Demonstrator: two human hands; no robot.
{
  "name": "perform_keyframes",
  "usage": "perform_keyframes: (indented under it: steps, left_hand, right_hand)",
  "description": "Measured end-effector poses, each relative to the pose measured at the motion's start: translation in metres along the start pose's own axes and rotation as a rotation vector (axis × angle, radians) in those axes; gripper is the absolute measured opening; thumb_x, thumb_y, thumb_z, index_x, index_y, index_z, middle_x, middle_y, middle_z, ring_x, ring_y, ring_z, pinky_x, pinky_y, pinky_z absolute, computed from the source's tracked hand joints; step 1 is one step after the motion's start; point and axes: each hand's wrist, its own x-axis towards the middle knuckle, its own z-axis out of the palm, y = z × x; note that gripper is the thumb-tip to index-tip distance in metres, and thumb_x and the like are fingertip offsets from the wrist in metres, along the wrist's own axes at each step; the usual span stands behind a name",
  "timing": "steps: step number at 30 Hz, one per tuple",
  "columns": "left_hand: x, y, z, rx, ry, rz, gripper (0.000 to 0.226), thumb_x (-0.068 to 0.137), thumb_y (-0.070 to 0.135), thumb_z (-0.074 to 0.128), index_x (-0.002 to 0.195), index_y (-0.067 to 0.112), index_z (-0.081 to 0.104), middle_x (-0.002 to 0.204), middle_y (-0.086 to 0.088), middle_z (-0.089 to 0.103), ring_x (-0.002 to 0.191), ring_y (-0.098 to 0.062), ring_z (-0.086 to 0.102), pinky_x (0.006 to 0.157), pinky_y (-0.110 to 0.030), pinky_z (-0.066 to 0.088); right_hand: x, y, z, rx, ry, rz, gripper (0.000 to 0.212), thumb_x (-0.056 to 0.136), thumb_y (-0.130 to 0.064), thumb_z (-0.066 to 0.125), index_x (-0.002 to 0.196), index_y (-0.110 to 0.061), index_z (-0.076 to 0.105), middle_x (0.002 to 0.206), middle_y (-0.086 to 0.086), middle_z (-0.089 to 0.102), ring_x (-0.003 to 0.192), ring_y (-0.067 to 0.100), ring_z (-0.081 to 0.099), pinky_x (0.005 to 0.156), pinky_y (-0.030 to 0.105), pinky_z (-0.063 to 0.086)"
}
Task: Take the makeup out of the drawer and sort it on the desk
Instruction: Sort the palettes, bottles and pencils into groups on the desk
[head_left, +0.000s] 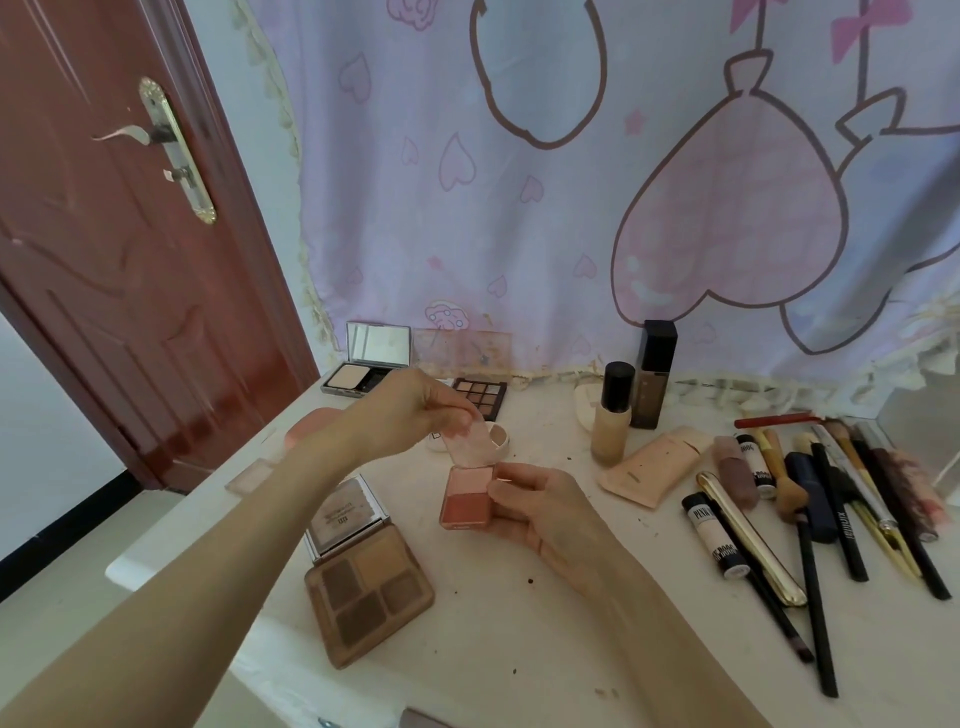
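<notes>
A small pink two-tone blush compact (465, 500) is held above the white desk (545, 623), its clear lid (470, 447) tipped up. My right hand (540, 506) grips the compact's base from the right. My left hand (415, 410) pinches the top of the lid. An open brown eyeshadow palette (363, 587) lies in front of my left arm. A dark multi-pan palette (480, 396) and an open mirrored powder compact (363, 371) sit further back. The drawer is not in view.
Two foundation bottles (613, 415) (655, 374) stand at the back centre. A peach tube (649, 467) lies beside several brushes, pencils and mascaras (831, 499) spread at the right. A red-brown door (130, 260) is at the left, and a heart-print curtain (571, 208) hangs behind the desk.
</notes>
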Motion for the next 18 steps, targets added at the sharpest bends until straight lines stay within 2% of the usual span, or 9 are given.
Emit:
perform_keyframes:
  steps: [2,4,6,8,10,14,18]
  left_hand:
    - [0.008,-0.004,0.005,0.058,-0.036,-0.010,0.016,0.086,0.006,0.061,0.097,0.009,0.073,0.076,-0.004,0.071,0.065,-0.001,0.059,0.069,-0.013,0.048]
    - [0.014,-0.006,0.010,0.072,-0.067,-0.035,0.016,0.086,0.005,0.061,0.097,0.007,0.072,0.076,-0.006,0.069,0.059,0.005,0.057,0.064,-0.008,0.046]
    - [0.017,-0.007,0.016,0.082,-0.093,-0.057,0.017,0.087,0.004,0.060,0.099,0.005,0.072,0.075,-0.005,0.067,0.057,0.006,0.057,0.062,-0.007,0.044]
    - [0.021,-0.007,0.020,0.109,-0.104,-0.070,0.017,0.087,0.006,0.060,0.100,0.006,0.071,0.081,-0.009,0.069,0.062,-0.001,0.057,0.069,-0.014,0.048]
    - [0.024,-0.006,0.022,0.134,-0.094,-0.079,0.018,0.086,0.007,0.062,0.101,0.008,0.072,0.085,-0.008,0.070,0.069,-0.008,0.057,0.078,-0.021,0.048]
    - [0.028,-0.008,0.024,0.150,-0.067,-0.068,0.020,0.083,0.011,0.066,0.102,0.011,0.071,0.095,0.000,0.069,0.084,-0.006,0.057,0.071,-0.002,0.038]
    - [0.029,-0.009,0.025,0.130,-0.002,-0.064,0.016,0.082,0.013,0.068,0.097,0.010,0.073,0.087,0.006,0.063,0.082,-0.004,0.055,0.068,-0.003,0.037]
  right_hand:
    - [0.004,0.002,-0.002,-0.225,0.135,-0.078,0.029,0.086,0.000,0.060,0.114,-0.008,0.062,0.095,0.003,0.070,0.094,0.020,0.066,0.091,0.037,0.052]
    - [0.006,0.003,-0.004,-0.461,0.213,-0.126,0.044,0.084,-0.010,0.064,0.127,-0.008,0.055,0.107,0.002,0.067,0.099,0.013,0.061,0.094,0.028,0.047]
    - [0.004,0.003,-0.003,-0.644,0.233,-0.177,0.044,0.087,-0.016,0.062,0.130,-0.014,0.053,0.115,0.000,0.064,0.097,0.006,0.057,0.088,0.017,0.042]
    - [0.002,0.003,-0.002,-0.773,0.231,-0.228,0.043,0.089,-0.020,0.059,0.131,-0.016,0.051,0.122,-0.002,0.060,0.097,0.005,0.055,0.088,0.015,0.041]
    - [0.001,0.002,-0.002,-0.862,0.204,-0.247,0.043,0.089,-0.024,0.059,0.131,-0.015,0.051,0.126,0.001,0.056,0.106,0.009,0.053,0.094,0.021,0.041]
    - [-0.002,-0.004,-0.001,-1.010,0.058,-0.207,0.059,0.084,-0.036,0.063,0.134,-0.014,0.042,0.138,0.002,0.041,0.127,0.018,0.036,0.099,0.026,0.031]
    - [-0.003,-0.004,0.001,-1.093,0.010,-0.182,0.067,0.079,-0.039,0.067,0.135,-0.018,0.038,0.142,0.000,0.035,0.130,0.018,0.029,0.103,0.029,0.029]
